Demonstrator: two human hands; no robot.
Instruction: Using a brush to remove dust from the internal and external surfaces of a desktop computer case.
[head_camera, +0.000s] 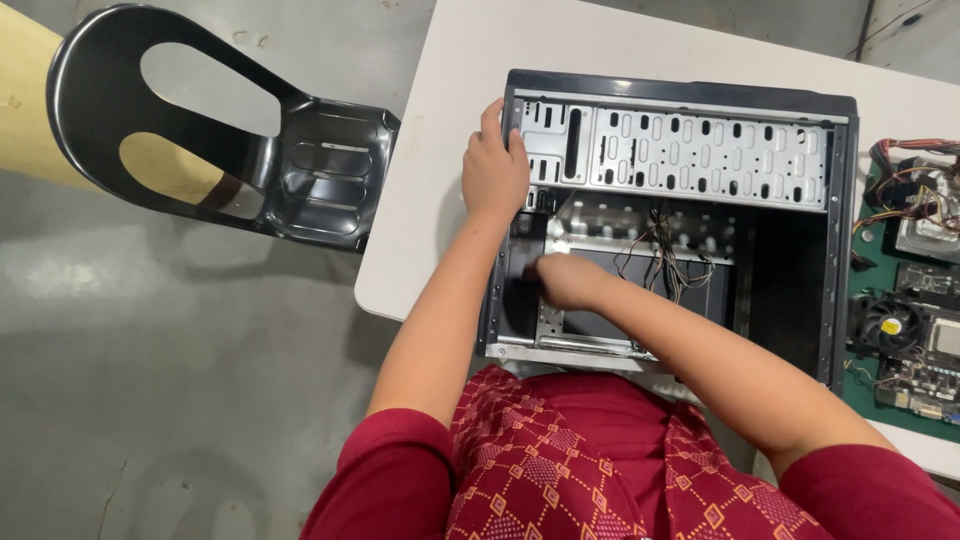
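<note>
Nearest the camera is the person's chest in one dark red patterned garment (560, 470), with two bare forearms reaching forward from its short sleeves. The left hand (493, 170) rests on the upper left edge of one open black metal computer case (840, 250), fingers (492, 118) curled loosely over the rim beside the perforated silver drive cage (700, 155); it steadies the case rather than lifting anything. The right hand (565, 282) is down inside the case near its left wall, blurred, its fingers bent inward; whether they hold anything cannot be told. Just right of that hand hangs one loose bundle of thin black and pale wires (675, 255).

The case lies on its side on one white table (470, 60), filling most of the table's width. To the right of the case lies one green circuit board (915, 350) carrying one round black cooling fan (888, 325), and above it one tangle of coloured cables (915, 170). Left of the table, well apart, stands one black plastic chair (300, 165) on the grey concrete floor (150, 380).
</note>
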